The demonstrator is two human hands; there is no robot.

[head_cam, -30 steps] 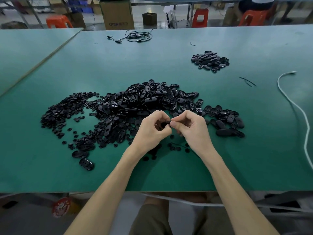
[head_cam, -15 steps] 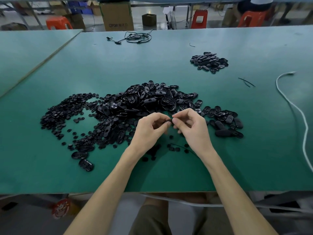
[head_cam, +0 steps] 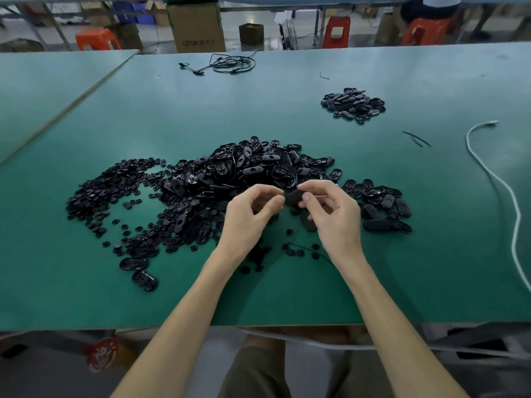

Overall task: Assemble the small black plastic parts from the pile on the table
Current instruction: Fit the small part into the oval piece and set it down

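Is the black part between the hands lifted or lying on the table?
Lifted: the black part is pinched between fingertips of the left hand and right hand, above the pile.

Worn at head height, looking forward and down over the green worktop [head_cam: 287,297] from its near edge. Close in: takes both bare forearms in from the bottom corners and brings the left hand [head_cam: 247,216] and right hand [head_cam: 334,218] to mid-frame, with the small black part [head_cam: 293,198] pinched between them. Faces the far edge head-on, passing over the pile [head_cam: 244,173] and reaching to a cardboard box [head_cam: 196,27] and orange stools [head_cam: 96,38] on the floor beyond. Wide-angle, so bows the worktop's edges toward the margins. Catches the wearer's lap [head_cam: 258,374] below the near edge. Serves as the sole view.
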